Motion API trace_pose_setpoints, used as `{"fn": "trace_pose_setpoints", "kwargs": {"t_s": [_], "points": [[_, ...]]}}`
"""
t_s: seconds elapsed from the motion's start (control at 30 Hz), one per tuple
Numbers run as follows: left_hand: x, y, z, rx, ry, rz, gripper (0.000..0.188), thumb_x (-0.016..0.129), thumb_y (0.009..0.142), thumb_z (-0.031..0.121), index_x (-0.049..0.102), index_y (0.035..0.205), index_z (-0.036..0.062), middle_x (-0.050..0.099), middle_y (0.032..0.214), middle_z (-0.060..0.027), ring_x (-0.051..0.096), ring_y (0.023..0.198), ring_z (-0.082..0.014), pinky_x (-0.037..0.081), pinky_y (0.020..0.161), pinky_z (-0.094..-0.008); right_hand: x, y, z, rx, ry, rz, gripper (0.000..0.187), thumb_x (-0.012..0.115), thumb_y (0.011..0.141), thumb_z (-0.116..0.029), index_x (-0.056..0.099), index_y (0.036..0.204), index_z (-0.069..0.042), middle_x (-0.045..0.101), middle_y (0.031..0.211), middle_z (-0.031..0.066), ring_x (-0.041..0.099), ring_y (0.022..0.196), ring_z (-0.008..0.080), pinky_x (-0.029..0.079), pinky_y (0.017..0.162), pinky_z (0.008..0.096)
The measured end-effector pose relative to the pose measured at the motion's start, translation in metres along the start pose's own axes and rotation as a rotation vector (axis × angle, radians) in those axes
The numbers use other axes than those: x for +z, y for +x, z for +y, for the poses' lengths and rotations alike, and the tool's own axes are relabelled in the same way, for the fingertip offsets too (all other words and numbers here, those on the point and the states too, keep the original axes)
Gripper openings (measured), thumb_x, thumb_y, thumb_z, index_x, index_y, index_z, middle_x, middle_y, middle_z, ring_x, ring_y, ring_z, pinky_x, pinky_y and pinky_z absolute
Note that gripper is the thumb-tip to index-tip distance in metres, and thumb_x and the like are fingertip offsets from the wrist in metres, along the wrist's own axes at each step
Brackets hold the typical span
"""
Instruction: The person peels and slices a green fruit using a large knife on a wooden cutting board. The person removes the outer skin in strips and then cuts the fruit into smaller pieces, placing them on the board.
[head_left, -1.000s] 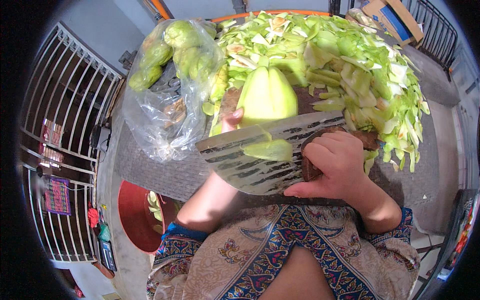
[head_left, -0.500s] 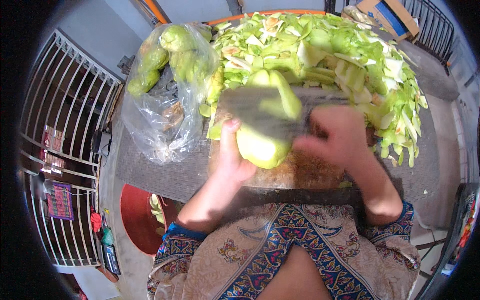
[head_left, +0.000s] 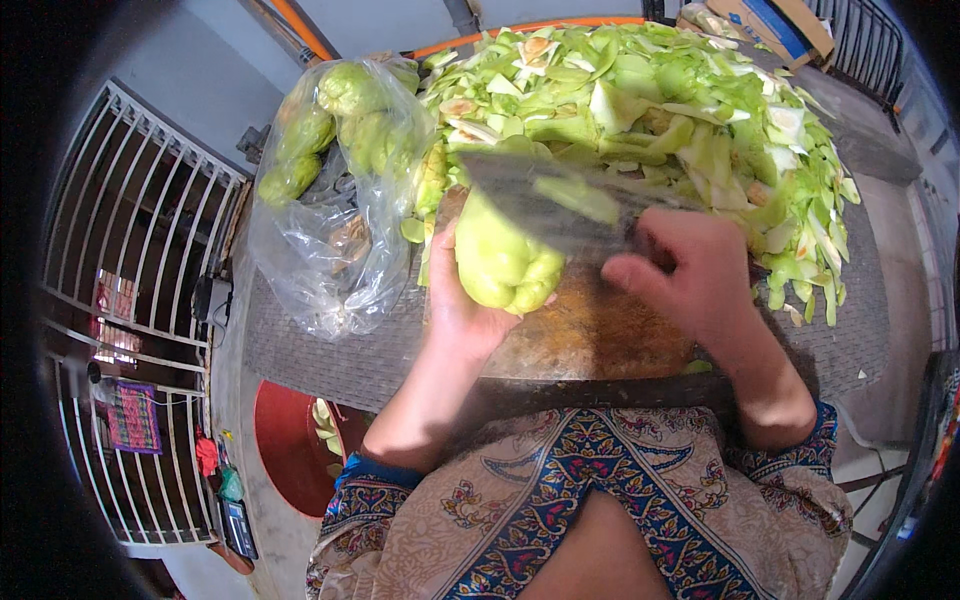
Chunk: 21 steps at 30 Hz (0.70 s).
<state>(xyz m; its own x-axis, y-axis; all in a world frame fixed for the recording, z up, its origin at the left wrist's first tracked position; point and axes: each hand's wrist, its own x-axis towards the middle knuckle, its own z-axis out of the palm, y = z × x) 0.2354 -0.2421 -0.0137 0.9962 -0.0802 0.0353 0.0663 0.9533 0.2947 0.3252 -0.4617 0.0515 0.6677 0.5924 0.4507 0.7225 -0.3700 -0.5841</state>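
Observation:
A pale green chayote (head_left: 508, 258) rests in my left hand (head_left: 462, 305), with its fingers wrapped under and round the left side. My right hand (head_left: 695, 265) grips a wide-bladed knife (head_left: 540, 200), probably a cleaver, by its handle, which is mostly hidden in the fist. The blade is blurred and crosses the upper right of the chayote. A slice of green peel lies on the blade's face. Beneath both hands is a brown wooden cutting board (head_left: 590, 335).
A big heap of green peelings (head_left: 650, 100) covers the far part of the grey woven-textured table (head_left: 320, 360). To the left sits a clear plastic bag (head_left: 340, 190) of whole chayotes. A red bucket (head_left: 290, 440) with pale pieces inside stands below the table's left edge.
A long strip of peel on the blade has given way to a smaller slice. The chayote has turned in my left hand, its creased end now toward me.

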Motion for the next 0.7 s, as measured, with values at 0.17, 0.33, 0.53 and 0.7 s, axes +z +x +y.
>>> {"fn": "trace_pose_setpoints", "kwargs": {"t_s": [0.17,0.33,0.53,0.7], "points": [[-0.010,-0.004,-0.005,0.063,-0.025,0.114,0.057,0.044,0.094,0.051,0.052,0.129,0.0068,0.058,0.123,-0.0143,0.056,0.113,-0.0317,0.045,0.098,-0.0512,0.011,-0.012,-0.013,-0.251,0.009,0.012,0.053,0.075,0.066,-0.055,0.047,0.058,-0.010,0.049,0.054,0.0056,0.054,0.051,0.0282,0.040,0.046,0.0365],[-0.052,-0.007,-0.003,0.118,0.167,0.141,0.052,0.048,0.094,0.046,0.051,0.130,0.0078,0.057,0.125,-0.0130,0.055,0.113,-0.0308,0.045,0.098,-0.0485,0.006,-0.011,-0.021,-0.310,-0.038,0.007,0.053,0.073,0.068,-0.057,0.051,0.058,-0.010,0.053,0.054,0.0069,0.057,0.052,0.0286,0.043,0.048,0.0385],[0.003,0.002,0.000,0.319,0.384,0.300,0.079,0.057,0.081,0.066,0.046,0.136,0.0113,0.051,0.136,-0.0126,0.051,0.120,-0.0326,0.045,0.100,-0.0503,0.011,0.002,0.011,-0.154,-0.131,0.017,0.055,0.069,0.072,-0.060,0.053,0.058,-0.008,0.054,0.055,0.0098,0.058,0.053,0.0306,0.044,0.049,0.0397],[-0.006,-0.006,-0.009,0.384,0.419,0.256,0.075,0.059,0.080,0.064,0.048,0.134,0.0124,0.057,0.127,-0.0101,0.054,0.117,-0.0295,0.044,0.101,-0.0483,0.005,-0.004,-0.005,-0.252,-0.016,-0.024,0.051,0.074,0.070,-0.055,0.052,0.059,-0.010,0.053,0.054,0.0063,0.054,0.050,0.0293,0.040,0.049,0.0371]]}}
